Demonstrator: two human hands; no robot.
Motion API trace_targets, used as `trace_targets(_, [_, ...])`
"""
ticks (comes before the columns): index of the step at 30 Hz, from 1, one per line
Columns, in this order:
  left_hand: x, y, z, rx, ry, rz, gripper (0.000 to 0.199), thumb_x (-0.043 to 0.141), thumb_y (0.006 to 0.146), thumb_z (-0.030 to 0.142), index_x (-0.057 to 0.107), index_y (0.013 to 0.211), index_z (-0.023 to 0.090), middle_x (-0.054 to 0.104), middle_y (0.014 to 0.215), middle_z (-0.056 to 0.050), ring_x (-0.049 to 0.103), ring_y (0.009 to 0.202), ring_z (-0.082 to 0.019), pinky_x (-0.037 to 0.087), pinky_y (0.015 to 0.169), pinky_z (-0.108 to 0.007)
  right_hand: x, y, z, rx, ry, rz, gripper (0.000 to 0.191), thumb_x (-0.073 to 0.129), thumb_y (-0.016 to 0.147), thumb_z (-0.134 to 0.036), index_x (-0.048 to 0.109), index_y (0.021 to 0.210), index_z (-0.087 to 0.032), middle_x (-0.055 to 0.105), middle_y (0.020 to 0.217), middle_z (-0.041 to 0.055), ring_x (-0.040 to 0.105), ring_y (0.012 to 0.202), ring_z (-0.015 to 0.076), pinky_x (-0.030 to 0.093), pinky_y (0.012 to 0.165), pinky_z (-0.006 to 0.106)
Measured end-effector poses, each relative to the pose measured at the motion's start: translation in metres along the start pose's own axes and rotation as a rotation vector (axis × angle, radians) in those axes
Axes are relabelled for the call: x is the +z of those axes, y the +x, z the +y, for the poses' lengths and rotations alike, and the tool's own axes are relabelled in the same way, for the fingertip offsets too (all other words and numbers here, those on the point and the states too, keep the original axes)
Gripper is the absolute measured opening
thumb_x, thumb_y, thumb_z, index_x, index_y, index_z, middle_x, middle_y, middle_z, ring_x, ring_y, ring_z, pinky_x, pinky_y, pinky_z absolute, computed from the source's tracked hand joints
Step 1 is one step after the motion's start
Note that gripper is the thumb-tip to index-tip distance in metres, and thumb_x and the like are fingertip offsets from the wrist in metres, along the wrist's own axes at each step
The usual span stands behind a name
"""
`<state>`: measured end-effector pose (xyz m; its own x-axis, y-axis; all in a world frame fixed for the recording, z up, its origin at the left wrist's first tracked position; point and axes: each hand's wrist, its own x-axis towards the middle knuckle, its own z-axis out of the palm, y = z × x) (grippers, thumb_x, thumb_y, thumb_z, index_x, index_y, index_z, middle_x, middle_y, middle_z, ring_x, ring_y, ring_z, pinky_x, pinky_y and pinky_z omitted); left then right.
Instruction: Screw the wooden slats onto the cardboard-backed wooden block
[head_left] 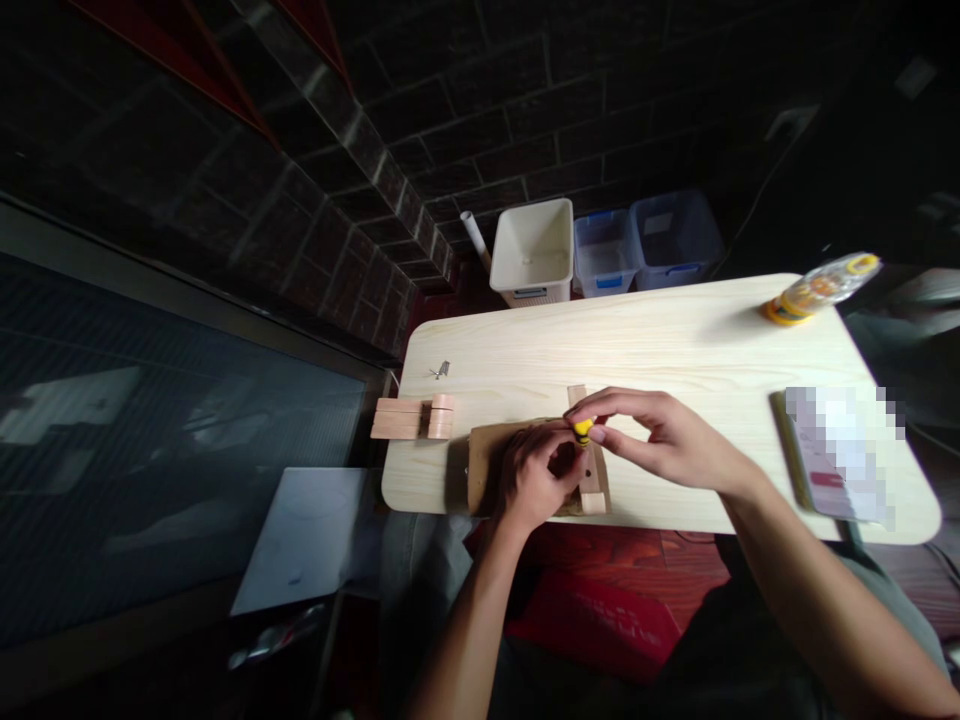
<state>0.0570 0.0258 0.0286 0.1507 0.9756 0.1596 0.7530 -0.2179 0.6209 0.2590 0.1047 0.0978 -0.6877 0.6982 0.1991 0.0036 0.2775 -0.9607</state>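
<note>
A short screwdriver (583, 428) with a yellow and black handle stands nearly upright over a wooden strip (589, 474) that has a dark hole in it. Thumb and fingers of my right hand (667, 435) pinch the top of the handle. Low beside the screwdriver, my left hand (536, 470) has its fingers curled in; what they pinch is hidden. A small wood block (593, 502) sits at the strip's near end. Beneath the strip and my left hand lies a brown cardboard-like piece (486, 460). The screwdriver's tip cannot be seen.
Wooden pieces (397, 418) and round wooden discs (441, 416) lie at the table's left, with several screws (441, 370) behind. A clear bottle with yellow ends (817, 290) stands back right, near a flat package (840, 455). Bins (532, 245) stand beyond the table's (675, 340) far edge.
</note>
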Motion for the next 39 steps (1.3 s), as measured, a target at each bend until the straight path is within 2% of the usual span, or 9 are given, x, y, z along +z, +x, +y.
trace_targets(8, [0.0016, -0.0006, 0.0002, -0.022, -0.059, 0.001, 0.020, 0.064, 0.091, 0.030, 0.066, 0.110, 0.025, 0.073, 0.104, -0.004, 0.068, 0.096, -0.020, 0.056, 0.087, -0.033, 0.0024, 0.0017, 0.0003, 0.014, 0.024, 0.002, 0.030, 0.059, 0.096, -0.041, 0.071, 0.117, -0.023, 0.071, 0.116, 0.0091, 0.067, 0.102, 0.0215, 0.054, 0.093, 0.035])
trace_targets(14, [0.0024, -0.0004, -0.0009, -0.012, -0.045, 0.007, 0.022, 0.066, 0.089, 0.028, 0.066, 0.111, 0.025, 0.073, 0.109, -0.004, 0.068, 0.102, -0.021, 0.055, 0.093, -0.035, 0.0032, 0.0022, 0.0016, -0.036, 0.007, 0.010, 0.028, 0.059, 0.097, -0.036, 0.072, 0.119, -0.025, 0.070, 0.118, 0.0094, 0.066, 0.109, 0.0231, 0.054, 0.095, 0.037])
trace_targets(20, [0.0021, 0.0001, -0.0019, -0.004, -0.026, 0.021, 0.017, 0.067, 0.088, 0.029, 0.067, 0.105, 0.024, 0.074, 0.105, -0.004, 0.068, 0.101, -0.023, 0.054, 0.095, -0.038, 0.0020, 0.0009, 0.0023, -0.065, -0.018, -0.004, 0.030, 0.055, 0.099, -0.031, 0.069, 0.126, -0.028, 0.069, 0.124, 0.0079, 0.063, 0.118, 0.0250, 0.049, 0.104, 0.041])
trace_targets(24, [0.0018, 0.0002, -0.0025, 0.022, -0.005, 0.039, 0.021, 0.068, 0.087, 0.028, 0.066, 0.108, 0.025, 0.073, 0.106, -0.005, 0.068, 0.101, -0.023, 0.054, 0.096, -0.040, 0.0017, 0.0009, 0.0001, -0.047, -0.020, 0.008, 0.029, 0.056, 0.098, -0.033, 0.070, 0.123, -0.028, 0.070, 0.122, 0.0075, 0.064, 0.115, 0.0248, 0.052, 0.101, 0.039])
trace_targets(31, [0.0036, -0.0017, -0.0037, 0.026, 0.036, 0.033, 0.022, 0.066, 0.089, 0.030, 0.065, 0.110, 0.025, 0.072, 0.093, -0.003, 0.068, 0.085, -0.020, 0.055, 0.086, -0.035, 0.0033, 0.0019, 0.0001, -0.050, -0.039, 0.028, 0.024, 0.061, 0.096, -0.029, 0.071, 0.117, -0.026, 0.070, 0.118, 0.0078, 0.065, 0.111, 0.0238, 0.053, 0.098, 0.039])
trace_targets(35, [0.0035, -0.0009, -0.0033, 0.027, 0.062, 0.045, 0.018, 0.067, 0.088, 0.031, 0.066, 0.104, 0.023, 0.072, 0.094, -0.005, 0.068, 0.090, -0.021, 0.054, 0.087, -0.034, 0.0038, 0.0007, 0.0012, -0.094, -0.040, 0.026, 0.022, 0.059, 0.096, -0.027, 0.072, 0.115, -0.027, 0.070, 0.118, 0.0081, 0.064, 0.114, 0.0247, 0.051, 0.101, 0.042])
trace_targets(39, [0.0014, 0.0012, -0.0024, 0.056, 0.065, 0.038, 0.018, 0.065, 0.089, 0.030, 0.067, 0.104, 0.022, 0.071, 0.091, -0.004, 0.067, 0.089, -0.019, 0.052, 0.087, -0.033, 0.0048, -0.0005, 0.0025, -0.050, -0.033, 0.031, 0.025, 0.059, 0.097, -0.030, 0.070, 0.118, -0.027, 0.069, 0.124, 0.0075, 0.063, 0.117, 0.0261, 0.052, 0.101, 0.043])
